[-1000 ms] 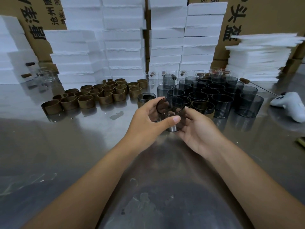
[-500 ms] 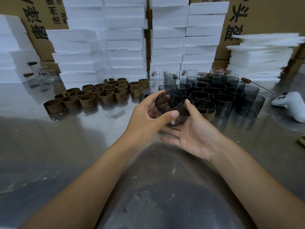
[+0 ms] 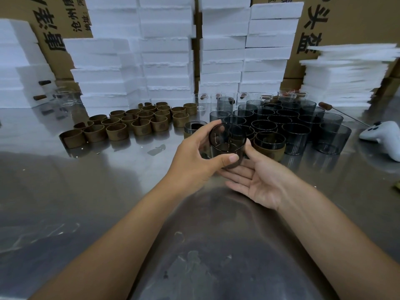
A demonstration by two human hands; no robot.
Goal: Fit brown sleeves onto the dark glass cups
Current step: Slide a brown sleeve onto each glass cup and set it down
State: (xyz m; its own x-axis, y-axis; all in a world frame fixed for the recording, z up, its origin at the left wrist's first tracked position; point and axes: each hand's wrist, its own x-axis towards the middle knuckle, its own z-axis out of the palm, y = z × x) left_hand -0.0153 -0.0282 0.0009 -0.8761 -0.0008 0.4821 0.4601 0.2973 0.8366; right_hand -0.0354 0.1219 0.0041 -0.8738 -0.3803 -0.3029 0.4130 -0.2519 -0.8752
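A dark glass cup (image 3: 227, 139) is tilted with its mouth toward me, held above the steel table (image 3: 65, 191). My left hand (image 3: 194, 156) grips it by the rim and side, thumb across the front. A brown sleeve (image 3: 232, 163) wraps its lower part. My right hand (image 3: 257, 176) lies palm up under the cup, thumb against its right side. Several loose brown sleeves (image 3: 134, 122) stand in rows at the left. Several bare dark cups (image 3: 287, 124) cluster behind my hands. Two sleeved cups (image 3: 269, 145) (image 3: 192, 128) stand just beyond them.
Stacks of white foam boxes (image 3: 168, 50) and cardboard cartons line the back. A pile of thin foam sheets (image 3: 344, 76) sits at the right. A white game controller (image 3: 383, 135) lies at the right edge, with a wooden-handled rod (image 3: 333, 111) beside the cups. Clear glasses (image 3: 203, 101) stand behind.
The cup has been lifted and tipped toward me. My right hand has opened out flat beneath it, while my left hand keeps its grip.
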